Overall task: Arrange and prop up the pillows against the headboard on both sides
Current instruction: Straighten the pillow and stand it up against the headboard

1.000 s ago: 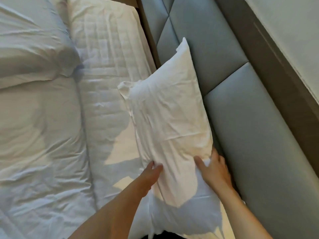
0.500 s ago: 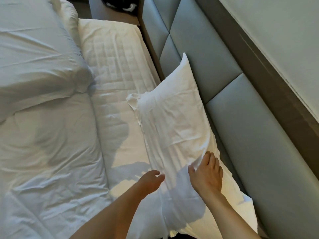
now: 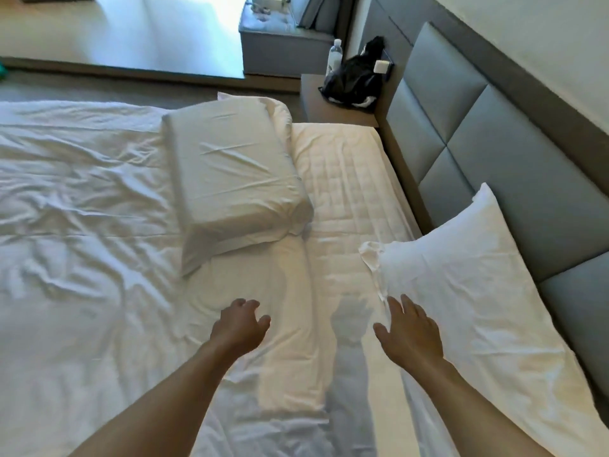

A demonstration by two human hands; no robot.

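Both hands hover empty above the bed: left hand (image 3: 242,328) loosely curled, right hand (image 3: 410,334) spread flat. Just right of the right hand, one white pillow (image 3: 461,291) leans on the grey headboard (image 3: 514,179) (that side looks done). Ahead of the left hand, a second pillow (image 3: 230,179) lies flat, smooth, unpropped.
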